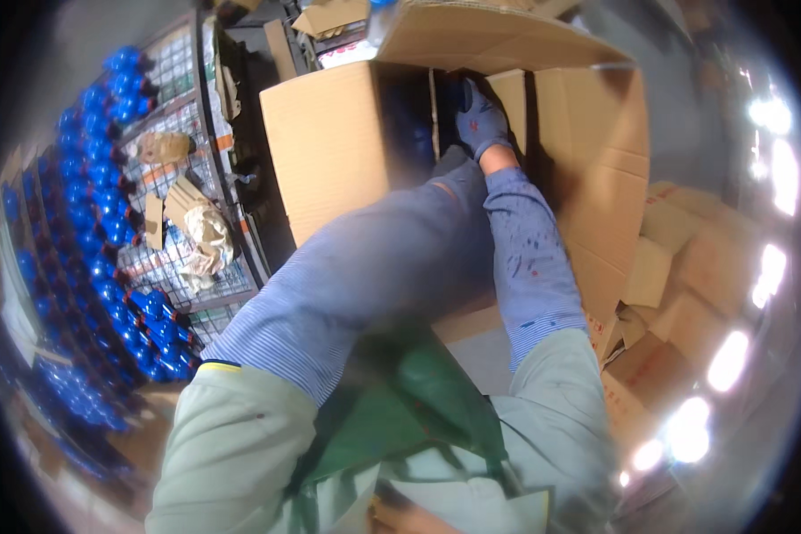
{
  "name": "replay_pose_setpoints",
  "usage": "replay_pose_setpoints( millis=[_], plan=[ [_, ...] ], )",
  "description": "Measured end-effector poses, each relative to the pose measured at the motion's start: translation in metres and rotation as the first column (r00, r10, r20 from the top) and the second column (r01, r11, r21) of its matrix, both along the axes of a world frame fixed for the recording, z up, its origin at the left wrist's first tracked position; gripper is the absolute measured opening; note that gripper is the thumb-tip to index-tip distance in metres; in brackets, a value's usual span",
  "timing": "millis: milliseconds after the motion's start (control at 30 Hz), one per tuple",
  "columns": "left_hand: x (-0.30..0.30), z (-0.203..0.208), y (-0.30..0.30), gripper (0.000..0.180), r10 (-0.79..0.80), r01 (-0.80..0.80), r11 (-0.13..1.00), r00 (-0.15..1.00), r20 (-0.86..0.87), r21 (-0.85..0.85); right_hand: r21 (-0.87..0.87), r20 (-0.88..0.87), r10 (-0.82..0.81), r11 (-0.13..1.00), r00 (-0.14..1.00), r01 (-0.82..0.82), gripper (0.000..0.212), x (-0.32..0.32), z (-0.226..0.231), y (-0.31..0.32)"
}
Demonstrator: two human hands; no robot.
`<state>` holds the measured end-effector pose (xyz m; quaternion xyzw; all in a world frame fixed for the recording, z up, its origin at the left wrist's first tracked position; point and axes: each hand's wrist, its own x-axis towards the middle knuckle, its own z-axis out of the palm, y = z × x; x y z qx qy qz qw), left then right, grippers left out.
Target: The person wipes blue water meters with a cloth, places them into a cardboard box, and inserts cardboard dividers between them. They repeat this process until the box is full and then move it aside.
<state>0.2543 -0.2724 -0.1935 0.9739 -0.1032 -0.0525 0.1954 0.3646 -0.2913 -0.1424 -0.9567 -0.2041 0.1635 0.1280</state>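
Both of my hands reach into an open cardboard box (pixel 323 151) with raised flaps. My right hand (pixel 482 123), in a grey-blue glove, is inside the box, its fingers bent around something dark that I cannot make out. Just below and to the left of it is my gloved left hand (pixel 455 165), with its fingers mostly hidden in shadow. A thin upright cardboard divider (pixel 434 114) stands left of the right hand. Dark blue, shadowed contents (pixel 407 133) show in the box's left part. Blue-grey sleeve covers (pixel 534 245) are on both forearms.
At the left, a wire mesh rack (pixel 165 260) stands beside many shiny blue round-bodied items (pixel 98 178). Crumpled paper (pixel 206 245) and cardboard scraps (pixel 180 201) lie on the mesh. Several brown cartons (pixel 659 374) are piled at the right. A tall box flap (pixel 507 37) rises at the far side.
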Motion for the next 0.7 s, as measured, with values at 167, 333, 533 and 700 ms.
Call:
replay_pose_setpoints(
  millis=[167,333,533,700],
  plan=[
    [0.029,-0.132,-0.048,0.024,0.259,-0.279,0.957,0.945,-0.198,-0.082,-0.246,-0.258,0.075,0.959,0.963,-0.140,0.040,0.066,-0.130,-0.034],
    [0.056,-0.024,-0.021,0.031,0.076,-0.106,0.979,0.982,-0.173,-0.173,-0.187,-0.310,0.290,0.915,0.905,-0.358,0.048,0.092,-0.154,-0.054],
    [0.017,0.045,0.061,0.027,0.031,-0.040,0.999,0.974,-0.225,-0.035,-0.092,-0.264,0.124,0.984,0.956,-0.153,0.055,0.026,-0.066,0.045],
    [-0.052,0.116,0.082,0.034,-0.324,0.315,0.946,0.895,0.307,0.078,0.105,-0.370,-0.190,0.964,0.909,0.244,0.037,0.065,-0.150,-0.058]
  ],
)
